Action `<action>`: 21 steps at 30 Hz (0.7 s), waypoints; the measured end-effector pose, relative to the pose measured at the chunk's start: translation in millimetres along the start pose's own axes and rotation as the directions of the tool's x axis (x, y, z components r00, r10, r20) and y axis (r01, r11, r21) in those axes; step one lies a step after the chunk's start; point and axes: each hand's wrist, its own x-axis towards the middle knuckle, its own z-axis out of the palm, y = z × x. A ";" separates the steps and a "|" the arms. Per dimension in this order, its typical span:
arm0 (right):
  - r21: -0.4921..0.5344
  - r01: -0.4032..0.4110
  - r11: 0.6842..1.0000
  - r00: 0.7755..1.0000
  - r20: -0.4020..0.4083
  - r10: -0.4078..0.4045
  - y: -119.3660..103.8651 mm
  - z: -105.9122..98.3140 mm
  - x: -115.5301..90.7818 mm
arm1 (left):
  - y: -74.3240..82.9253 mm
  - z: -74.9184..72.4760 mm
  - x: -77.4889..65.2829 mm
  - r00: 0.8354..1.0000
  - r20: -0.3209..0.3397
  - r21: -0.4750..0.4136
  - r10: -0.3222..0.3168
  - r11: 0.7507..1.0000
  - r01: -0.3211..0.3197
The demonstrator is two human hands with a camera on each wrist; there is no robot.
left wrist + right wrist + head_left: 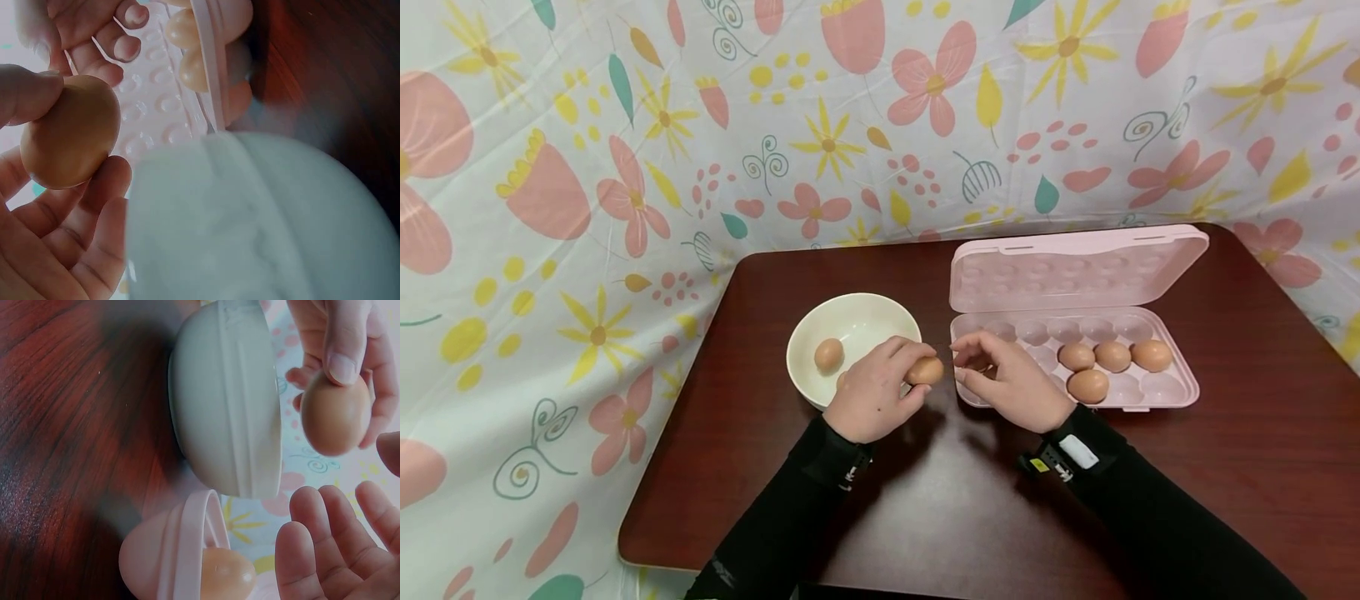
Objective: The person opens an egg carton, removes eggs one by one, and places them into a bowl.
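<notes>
My left hand (876, 392) pinches a brown egg (925, 372) between thumb and fingers, beside the right rim of a cream bowl (880, 321). In the left wrist view the held egg (74, 132) shows almost whole. Facing it across a small gap, my right hand (1018, 383) has its fingers spread and loosely bent, with nothing in them. It hovers over the left end of a pink egg carton (1183, 393). Inside the bowl lies an egg (829, 355), with part of another (841, 379) hidden behind my left hand. Below my right hand, an egg (226, 575) sits in the carton.
The carton's lid (1075, 292) stands raised at the back. Several more eggs (1112, 357) sit in its right half, among bare cups. Everything stands on a dark wooden table (700, 500) with rounded corners. Behind it hangs a flowered cloth (662, 192).
</notes>
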 end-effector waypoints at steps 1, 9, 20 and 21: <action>-0.002 -0.004 1.000 1.000 0.000 0.004 0.3 0.0 0.1 | -1.9 -0.4 -1.4 1.000 -0.003 0.001 -0.006 1.000 0.006; -0.009 -0.007 1.000 1.000 -0.006 0.007 4.2 -0.6 0.7 | -24.1 -7.9 -14.6 0.999 -0.033 0.023 -0.028 0.999 0.029; -0.028 -0.017 0.999 1.000 0.010 0.017 6.8 -3.5 3.1 | -50.2 -24.0 -25.9 0.997 -0.003 0.097 -0.080 0.992 0.080; -0.035 -0.019 0.999 1.000 0.010 0.020 7.1 -3.7 3.2 | -52.2 -25.3 -27.0 0.996 -0.005 0.102 -0.087 0.991 0.087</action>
